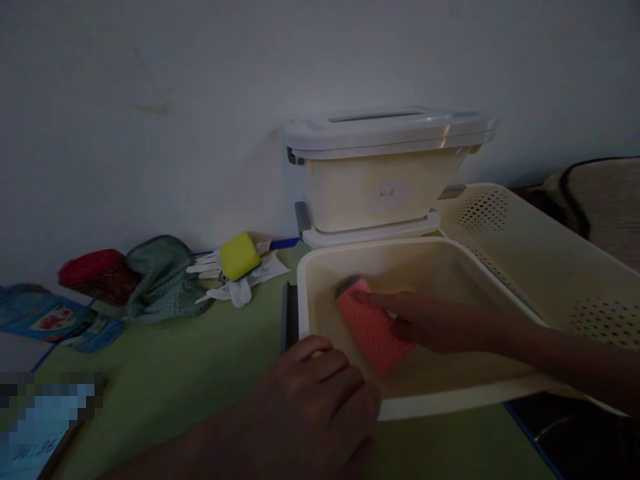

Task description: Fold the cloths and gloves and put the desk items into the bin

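Note:
My left hand [325, 393] is closed over the near left corner of a cream plastic bin [445, 393], its fingers wrapped on the rim. Inside the bin, my right hand [420, 320] holds a coral-pink cleaning cloth [377, 333] against the inner surface. One finger stretches along the cloth's upper part, while the others curl at its right side. A dark meshed edge shows at the cloth's far end. The palm side of my right hand is hidden.
Behind the bin stands a lidded container [380, 190]. A perforated cream basket [550, 247] lies on the right. Leftward on the green table [200, 373] are a yellow sponge [240, 257], white gloves [240, 291], a green cloth [163, 283], a red roll [103, 275] and a bottle [60, 320].

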`<state>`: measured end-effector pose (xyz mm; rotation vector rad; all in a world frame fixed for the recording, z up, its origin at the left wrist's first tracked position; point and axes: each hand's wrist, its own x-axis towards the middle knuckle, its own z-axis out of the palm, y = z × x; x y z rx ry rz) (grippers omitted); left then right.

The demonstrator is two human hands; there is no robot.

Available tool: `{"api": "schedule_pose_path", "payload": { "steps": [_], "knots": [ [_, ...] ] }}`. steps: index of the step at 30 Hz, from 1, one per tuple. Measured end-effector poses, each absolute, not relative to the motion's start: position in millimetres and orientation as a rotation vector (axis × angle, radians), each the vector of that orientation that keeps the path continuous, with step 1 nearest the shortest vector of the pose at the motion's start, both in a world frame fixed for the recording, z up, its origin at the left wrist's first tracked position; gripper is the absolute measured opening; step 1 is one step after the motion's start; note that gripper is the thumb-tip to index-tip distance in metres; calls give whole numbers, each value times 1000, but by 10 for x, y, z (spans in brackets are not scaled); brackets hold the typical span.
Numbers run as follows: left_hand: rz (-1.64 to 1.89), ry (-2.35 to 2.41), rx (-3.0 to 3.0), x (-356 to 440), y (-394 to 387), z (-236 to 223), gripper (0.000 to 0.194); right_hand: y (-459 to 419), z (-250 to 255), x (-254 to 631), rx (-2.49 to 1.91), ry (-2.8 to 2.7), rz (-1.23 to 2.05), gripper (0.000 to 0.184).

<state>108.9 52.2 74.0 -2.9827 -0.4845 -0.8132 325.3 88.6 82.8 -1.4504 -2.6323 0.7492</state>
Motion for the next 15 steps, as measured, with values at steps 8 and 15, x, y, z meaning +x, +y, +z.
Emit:
{"api": "schedule_pose_path", "payload": {
  "steps": [8,15],
  "knots": [
    [-759,-489,-2977,1102,507,731,13,849,836,3186,-1440,-2543,894,49],
    [-1041,-384,-2821,1104,573,634,15,827,752,3251,-1498,-2684,515,47]
  ]
}}
